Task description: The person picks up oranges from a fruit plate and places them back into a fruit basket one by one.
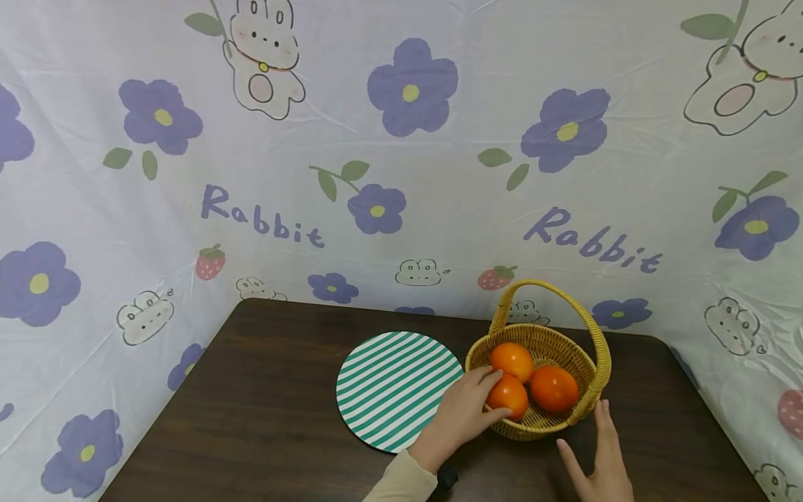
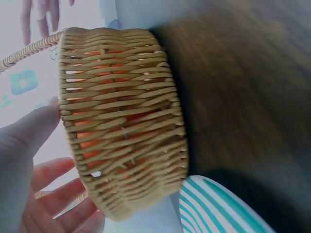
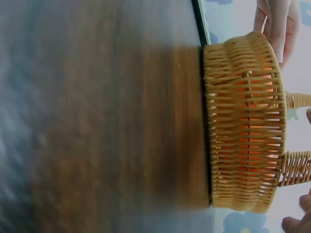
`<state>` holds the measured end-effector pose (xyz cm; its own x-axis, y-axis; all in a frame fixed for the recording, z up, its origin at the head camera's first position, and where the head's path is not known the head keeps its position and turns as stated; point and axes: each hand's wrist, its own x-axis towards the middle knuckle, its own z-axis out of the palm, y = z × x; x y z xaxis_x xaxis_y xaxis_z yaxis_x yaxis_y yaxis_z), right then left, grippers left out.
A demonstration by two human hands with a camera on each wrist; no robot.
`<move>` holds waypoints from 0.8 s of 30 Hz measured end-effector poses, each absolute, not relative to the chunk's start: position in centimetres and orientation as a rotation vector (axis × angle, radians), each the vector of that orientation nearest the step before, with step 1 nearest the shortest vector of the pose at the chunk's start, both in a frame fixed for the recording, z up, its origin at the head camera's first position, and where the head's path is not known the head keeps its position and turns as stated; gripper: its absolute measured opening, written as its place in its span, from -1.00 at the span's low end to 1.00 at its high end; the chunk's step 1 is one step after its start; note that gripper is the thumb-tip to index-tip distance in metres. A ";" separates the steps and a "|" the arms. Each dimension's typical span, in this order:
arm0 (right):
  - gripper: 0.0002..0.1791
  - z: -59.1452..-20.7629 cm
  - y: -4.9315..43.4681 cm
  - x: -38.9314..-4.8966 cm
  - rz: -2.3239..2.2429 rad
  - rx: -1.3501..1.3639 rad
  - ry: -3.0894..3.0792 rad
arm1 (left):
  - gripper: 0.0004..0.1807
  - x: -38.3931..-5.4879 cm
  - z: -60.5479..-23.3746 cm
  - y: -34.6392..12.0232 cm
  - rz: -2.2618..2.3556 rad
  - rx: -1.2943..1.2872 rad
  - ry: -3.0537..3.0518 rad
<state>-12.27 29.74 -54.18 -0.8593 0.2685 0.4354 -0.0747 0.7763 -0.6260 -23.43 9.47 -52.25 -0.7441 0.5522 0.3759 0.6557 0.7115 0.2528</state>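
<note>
A wicker basket (image 1: 533,429) with an arched handle (image 1: 599,335) stands at the table's right side. In it lie three smooth orange-red round fruits: one at the back (image 1: 511,360), one at the right (image 1: 555,389) and one at the front left (image 1: 509,396). My left hand (image 1: 461,411) reaches over the left rim, its fingers and thumb spread about the front-left fruit; firm contact cannot be seen. In the left wrist view, the thumb (image 2: 43,121) is at the rim. My right hand (image 1: 602,460) is beside the basket's right front, fingers extended, holding nothing.
A round green-and-white striped mat (image 1: 395,390) lies left of the basket on the dark wooden table (image 1: 263,404). A small black object (image 1: 447,478) shows by the left wrist. A printed rabbit-and-flower cloth (image 1: 439,174) hangs behind and at the sides.
</note>
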 end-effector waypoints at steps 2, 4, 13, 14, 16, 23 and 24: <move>0.00 -54.2 29.5 -12.2 0.905 -0.111 -2.392 | -0.32 -23.4 -52.5 9.1 -0.560 -0.952 -2.632; 0.01 -54.2 29.4 -12.2 0.914 -0.063 -2.337 | -0.33 -23.4 -52.7 8.7 -0.587 -0.959 -2.617; -0.24 -54.2 29.6 -12.6 0.849 0.333 -2.170 | -0.33 -23.4 -53.0 7.2 -0.610 -0.980 -2.577; -0.23 -54.1 29.4 -12.7 0.835 0.362 -2.160 | -0.33 -23.4 -52.9 7.1 -0.600 -0.982 -2.573; -0.22 -53.9 29.1 -12.9 0.797 0.426 -2.137 | -0.34 -23.4 -52.7 6.9 -0.577 -0.984 -2.566; -0.31 -53.0 28.1 -14.0 0.656 0.583 -2.120 | -0.32 -23.3 -52.4 6.2 -0.507 -0.971 -2.570; -0.32 -52.9 28.0 -14.1 0.651 0.600 -2.118 | -0.32 -23.3 -52.5 6.1 -0.498 -0.971 -2.573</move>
<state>-14.12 28.04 -52.86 -0.5495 -0.1888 0.8139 -0.6131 0.7529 -0.2393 -23.26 6.08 -52.47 -0.7064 0.5600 0.4330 0.6810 0.7044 0.2001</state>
